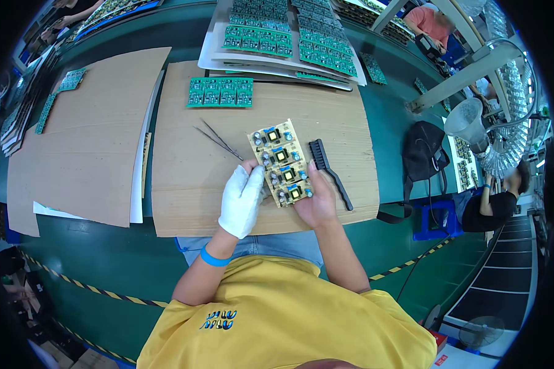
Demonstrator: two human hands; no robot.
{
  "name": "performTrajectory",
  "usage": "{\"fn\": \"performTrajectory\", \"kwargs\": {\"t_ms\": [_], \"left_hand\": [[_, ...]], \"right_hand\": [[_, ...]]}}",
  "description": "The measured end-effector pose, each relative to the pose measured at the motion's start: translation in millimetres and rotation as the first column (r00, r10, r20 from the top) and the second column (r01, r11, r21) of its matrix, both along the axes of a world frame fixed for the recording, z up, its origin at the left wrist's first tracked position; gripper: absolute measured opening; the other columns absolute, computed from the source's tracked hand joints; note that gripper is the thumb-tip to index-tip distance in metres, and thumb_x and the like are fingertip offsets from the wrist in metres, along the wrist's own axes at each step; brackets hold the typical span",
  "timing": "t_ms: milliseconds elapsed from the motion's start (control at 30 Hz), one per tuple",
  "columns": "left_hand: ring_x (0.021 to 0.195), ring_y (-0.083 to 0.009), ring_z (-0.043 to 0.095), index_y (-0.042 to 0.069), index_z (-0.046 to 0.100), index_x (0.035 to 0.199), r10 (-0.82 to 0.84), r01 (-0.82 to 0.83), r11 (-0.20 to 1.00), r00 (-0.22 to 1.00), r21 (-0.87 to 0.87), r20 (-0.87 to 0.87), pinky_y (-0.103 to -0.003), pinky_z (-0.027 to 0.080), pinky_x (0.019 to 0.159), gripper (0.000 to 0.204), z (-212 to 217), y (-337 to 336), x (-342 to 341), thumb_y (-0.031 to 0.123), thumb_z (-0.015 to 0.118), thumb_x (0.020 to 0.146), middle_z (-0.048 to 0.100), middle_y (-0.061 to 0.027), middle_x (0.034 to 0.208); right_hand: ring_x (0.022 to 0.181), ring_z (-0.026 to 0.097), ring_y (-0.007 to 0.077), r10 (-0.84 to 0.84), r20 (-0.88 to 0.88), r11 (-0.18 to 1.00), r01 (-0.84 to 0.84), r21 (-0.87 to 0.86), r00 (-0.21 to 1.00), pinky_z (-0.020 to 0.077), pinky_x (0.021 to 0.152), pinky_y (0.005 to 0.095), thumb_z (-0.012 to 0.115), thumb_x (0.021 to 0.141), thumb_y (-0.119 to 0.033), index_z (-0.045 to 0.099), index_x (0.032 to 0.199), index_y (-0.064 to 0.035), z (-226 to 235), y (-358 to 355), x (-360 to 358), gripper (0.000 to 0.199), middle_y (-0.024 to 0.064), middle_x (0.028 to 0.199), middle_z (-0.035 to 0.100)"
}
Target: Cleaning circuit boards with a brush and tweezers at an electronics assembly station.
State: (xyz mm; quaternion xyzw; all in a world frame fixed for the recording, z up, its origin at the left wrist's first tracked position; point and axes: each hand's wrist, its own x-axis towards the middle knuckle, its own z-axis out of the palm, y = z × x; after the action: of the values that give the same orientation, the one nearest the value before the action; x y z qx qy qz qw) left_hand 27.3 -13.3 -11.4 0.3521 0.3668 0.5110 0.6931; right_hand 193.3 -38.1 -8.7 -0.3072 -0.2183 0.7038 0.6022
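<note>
The white-gloved left hand (240, 200) and the bare right hand (320, 202) each have their grip closed around an edge of a tan circuit board (281, 157), held over the near middle of a cardboard sheet (184, 190) on the bench (389, 147). A black brush (330, 174) lies to its right, tweezers (222, 142) to its left beside the gloved fingers, and a green board panel (220, 93) rests farther away on the cardboard.

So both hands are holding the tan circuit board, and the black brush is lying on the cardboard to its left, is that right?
Not quite: the head view shows the black brush lying on the cardboard to the right of the tan circuit board. The left hand and right hand do both hold the board.
</note>
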Motion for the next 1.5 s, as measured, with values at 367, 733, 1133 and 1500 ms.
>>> {"fn": "performTrajectory", "kwargs": {"t_ms": [367,733,1133,1500], "left_hand": [[0.086,-0.0068,0.055,0.003,0.065,0.121,-0.018,0.021,0.999,0.989,0.024,-0.145,-0.024,0.047,0.075,0.020,8.6,2.1,0.5,0.015,0.054,0.109,0.065,-0.0005,0.103],[0.122,-0.0373,0.061,0.001,0.069,0.109,0.733,0.367,0.559,0.201,0.743,-0.650,-0.045,0.050,0.096,0.023,65.3,11.0,-52.5,0.009,0.074,0.088,0.065,-0.0173,0.121],[0.125,-0.0404,0.058,0.002,0.070,0.095,0.504,0.322,0.694,0.421,0.644,-0.754,-0.051,0.047,0.102,0.016,35.6,14.1,-59.2,0.006,0.078,0.081,0.065,-0.0175,0.118],[0.121,-0.0408,0.062,0.003,0.070,0.094,0.574,0.327,0.670,0.341,0.666,-0.745,-0.049,0.052,0.098,0.017,37.5,12.1,-48.2,0.003,0.078,0.080,0.068,-0.0164,0.110]], "right_hand": [[0.125,0.066,0.0332,0.013,0.040,0.999,-0.014,0.029,0.999,0.0536,0.107,0.0483,0.039,0.114,-0.036,0.046,0.148,0.0060,4.9,3.9,7.2,0.055,0.0221,0.139,0.063],[0.134,0.057,0.0329,-0.022,0.470,0.997,-0.016,0.077,0.883,0.0455,0.113,0.0449,0.045,0.112,-0.038,0.054,0.148,-0.0023,41.2,10.4,35.6,0.051,0.0197,0.151,0.053],[0.141,0.043,0.0384,-0.610,0.738,0.675,-0.678,0.291,-0.290,0.0397,0.116,0.0458,0.068,0.098,-0.013,0.066,0.138,-0.0095,68.3,132.8,63.5,0.040,0.0183,0.150,0.050],[0.096,0.070,0.0366,-0.841,0.421,0.441,0.021,0.897,-0.340,0.0565,0.081,0.0407,0.067,0.095,-0.010,0.072,0.107,0.0018,62.2,167.4,159.7,0.017,0.0170,0.099,0.074]]}}
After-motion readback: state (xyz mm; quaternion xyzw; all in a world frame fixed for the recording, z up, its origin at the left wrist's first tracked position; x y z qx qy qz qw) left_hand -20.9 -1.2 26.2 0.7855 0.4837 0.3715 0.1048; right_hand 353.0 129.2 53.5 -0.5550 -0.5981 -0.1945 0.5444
